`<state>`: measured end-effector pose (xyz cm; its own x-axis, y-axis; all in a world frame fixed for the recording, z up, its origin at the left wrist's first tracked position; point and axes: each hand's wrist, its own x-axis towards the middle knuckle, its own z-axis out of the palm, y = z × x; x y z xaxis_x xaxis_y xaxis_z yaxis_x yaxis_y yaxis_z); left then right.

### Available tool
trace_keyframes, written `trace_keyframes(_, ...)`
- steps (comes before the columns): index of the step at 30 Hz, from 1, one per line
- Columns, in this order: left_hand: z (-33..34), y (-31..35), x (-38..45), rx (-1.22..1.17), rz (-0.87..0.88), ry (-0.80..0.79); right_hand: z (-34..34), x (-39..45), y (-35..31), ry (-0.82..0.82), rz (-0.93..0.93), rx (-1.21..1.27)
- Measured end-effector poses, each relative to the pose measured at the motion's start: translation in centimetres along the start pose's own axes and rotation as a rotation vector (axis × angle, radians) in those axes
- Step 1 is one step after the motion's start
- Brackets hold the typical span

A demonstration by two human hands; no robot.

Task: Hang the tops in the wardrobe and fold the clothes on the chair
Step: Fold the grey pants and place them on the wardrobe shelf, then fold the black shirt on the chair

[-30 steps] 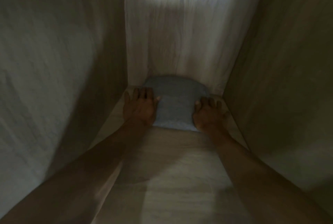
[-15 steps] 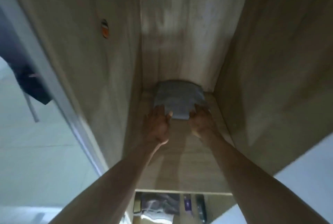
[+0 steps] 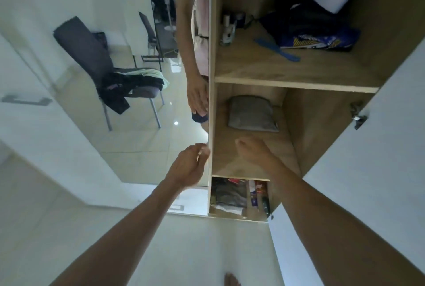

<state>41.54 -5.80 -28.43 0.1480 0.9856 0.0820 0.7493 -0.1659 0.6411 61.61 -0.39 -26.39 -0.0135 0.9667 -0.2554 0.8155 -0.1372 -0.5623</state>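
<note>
Judging progress, I am seeing one folded grey garment (image 3: pixel 251 113) lying at the back of the wardrobe's middle shelf (image 3: pixel 232 159), so that piece looks done. My left hand (image 3: pixel 187 166) and right hand (image 3: pixel 254 150) are hanging loosely curled, gripping nothing. More clothes (image 3: pixel 135 81) are waiting in the mirror (image 3: pixel 69 136), heaped on the chair (image 3: pixel 87 53). A pale tiled floor (image 3: pixel 147 143) is showing there too.

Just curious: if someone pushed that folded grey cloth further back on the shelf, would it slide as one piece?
Probably, mostly. The folded grey cloth lies flat and compact on the smooth wooden shelf, so it should slide. Being soft fabric, it would likely bunch if pushed at one edge, and sag when lifted.
</note>
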Motion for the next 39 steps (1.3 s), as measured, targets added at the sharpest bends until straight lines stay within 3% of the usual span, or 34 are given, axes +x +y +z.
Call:
trace_keyframes(8,-13.0,-5.2,-10.8,0.022,-0.326,0.213,4.4,-4.5,-13.6,-0.261,-0.264,-0.076)
trace_keyframes(14,-19.7,-10.5,-23.3,0.146,-0.686,0.431,13.4,-7.2,-24.6,-0.524,-0.57,-0.174)
trace_keyframes(19,-20.4,-12.4,-32.7,0.112,-0.931,0.518,19.7,-11.4,-29.9,-0.674,-0.683,-0.223)
trace_keyframes(24,-19.1,-12.5,-46.8,0.05,-1.235,0.623,28.9,-20.5,-35.0,-0.889,-0.93,-0.294)
trace_keyframes(28,-16.3,-12.2,-56.3,-0.017,-1.437,0.703,34.9,-28.2,-36.8,-1.044,-1.025,-0.427)
trace_keyframes(34,-14.4,-13.5,-68.4,-0.053,-1.597,0.698,43.1,-38.1,-38.4,-1.131,-1.124,-0.573)
trace_keyframes(39,-15.9,-16.6,-78.4,-0.136,-1.615,0.683,49.8,-46.4,-40.1,-1.144,-1.138,-0.652)
